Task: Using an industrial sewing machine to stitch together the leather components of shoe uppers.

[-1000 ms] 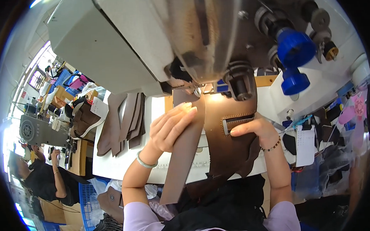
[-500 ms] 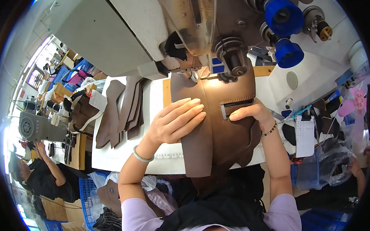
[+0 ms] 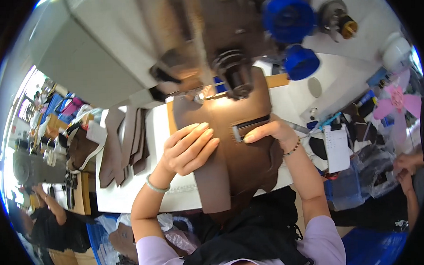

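A brown leather panel (image 3: 245, 161) lies under the head of a sewing machine (image 3: 85, 57), its far end beneath the lit needle area. My left hand (image 3: 188, 151) rests on the panel's left side, fingers stretched out close together, the thumb hidden. My right hand (image 3: 270, 132) grips the panel's right edge, thumb on top and the other fingers out of sight below. Beside that thumb is a stitched slot (image 3: 253, 124) with a pale strip at its left end. The panel's near end hangs over the table edge toward my dark apron (image 3: 243, 239).
Several brown leather pieces (image 3: 136, 140) lie on the white table (image 3: 177, 199) to the left. Blue knobs (image 3: 290, 20) jut from the machine. At right are a notepad (image 3: 337, 149) and a pink fan (image 3: 397, 100). A blue basket (image 3: 97, 244) stands below left. Other people work on both sides.
The whole view has shifted, with machine, panel and hands sitting further left in the picture. The left fingers look slightly more bent. My right hand keeps its hold beside the slot.
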### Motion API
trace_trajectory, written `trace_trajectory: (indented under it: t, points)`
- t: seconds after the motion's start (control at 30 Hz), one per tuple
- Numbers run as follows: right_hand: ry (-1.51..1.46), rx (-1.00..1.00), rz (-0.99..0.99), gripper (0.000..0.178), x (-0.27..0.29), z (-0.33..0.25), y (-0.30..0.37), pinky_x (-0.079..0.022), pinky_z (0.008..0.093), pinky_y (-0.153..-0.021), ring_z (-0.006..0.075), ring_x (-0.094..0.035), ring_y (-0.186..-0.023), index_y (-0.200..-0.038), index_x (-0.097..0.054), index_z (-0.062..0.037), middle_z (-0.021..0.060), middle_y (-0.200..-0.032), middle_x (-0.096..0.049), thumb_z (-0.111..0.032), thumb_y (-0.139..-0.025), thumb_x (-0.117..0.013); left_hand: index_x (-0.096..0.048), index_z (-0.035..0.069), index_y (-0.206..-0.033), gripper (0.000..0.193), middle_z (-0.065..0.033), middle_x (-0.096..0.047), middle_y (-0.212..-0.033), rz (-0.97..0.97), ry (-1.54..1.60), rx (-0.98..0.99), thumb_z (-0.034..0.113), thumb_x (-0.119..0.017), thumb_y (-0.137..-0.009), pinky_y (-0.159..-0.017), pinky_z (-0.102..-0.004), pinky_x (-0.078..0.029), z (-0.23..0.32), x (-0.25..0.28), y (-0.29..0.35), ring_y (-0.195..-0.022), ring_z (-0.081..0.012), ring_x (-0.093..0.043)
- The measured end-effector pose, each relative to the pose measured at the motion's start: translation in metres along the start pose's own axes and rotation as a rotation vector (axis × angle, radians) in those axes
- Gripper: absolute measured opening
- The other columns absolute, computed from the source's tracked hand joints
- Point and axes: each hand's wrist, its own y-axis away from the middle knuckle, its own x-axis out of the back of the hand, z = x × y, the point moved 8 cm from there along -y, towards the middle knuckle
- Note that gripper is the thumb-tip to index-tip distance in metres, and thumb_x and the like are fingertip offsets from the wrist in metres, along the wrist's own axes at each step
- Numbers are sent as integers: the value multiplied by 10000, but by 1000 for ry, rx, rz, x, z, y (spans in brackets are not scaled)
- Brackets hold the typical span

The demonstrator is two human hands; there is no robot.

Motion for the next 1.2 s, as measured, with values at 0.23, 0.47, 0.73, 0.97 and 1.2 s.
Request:
trace_trajectory:
  t: [0.23,0.47,0.73,0.97,1.2]
  points:
    - [36,31,-7,508,2,0,0,-435,260,-902,115,-555,-1024,-1161,-620,-9,30,-1071,-636,-87,-688,-789,-688,36,-925,159,-97,-686,-958,8,-12,11,34,-717,-769,-794,-330,-582,3,3,-10,-908,-242,-688]
    - [-2,20,-15,504,-1,-1,1,-443,271,-935,139,-593,-1043,-1180,-625,8,65,-1135,-655,-56,-696,-753,-680,15,-932,166,-79,-686,-956,17,-11,-43,17,-708,-768,-770,-328,-604,3,6,-9,-892,-234,-688]
    - [-17,68,273,451,5,-20,15,-505,295,-880,146,-632,-968,-1187,-576,60,83,-1071,-657,-139,-818,-741,-694,25,-926,152,-70,-689,-952,57,-12,-49,27,-692,-774,-769,-307,-606,2,10,-11,-890,-215,-689]
    - [328,341,512,306,-12,-36,30,-475,238,-803,88,-586,-880,-1132,-594,5,50,-1010,-644,-134,-878,-693,-701,22,-926,143,-73,-695,-933,43,48,-26,40,-678,-785,-774,-308,-609,-3,14,-11,-884,-216,-693]
    - [303,383,514,287,-17,-33,29,-456,247,-839,92,-571,-919,-1145,-579,7,42,-1012,-639,-103,-893,-663,-707,28,-912,128,-72,-697,-929,50,79,-8,39,-673,-789,-774,-301,-604,-5,15,-12,-858,-208,-697]
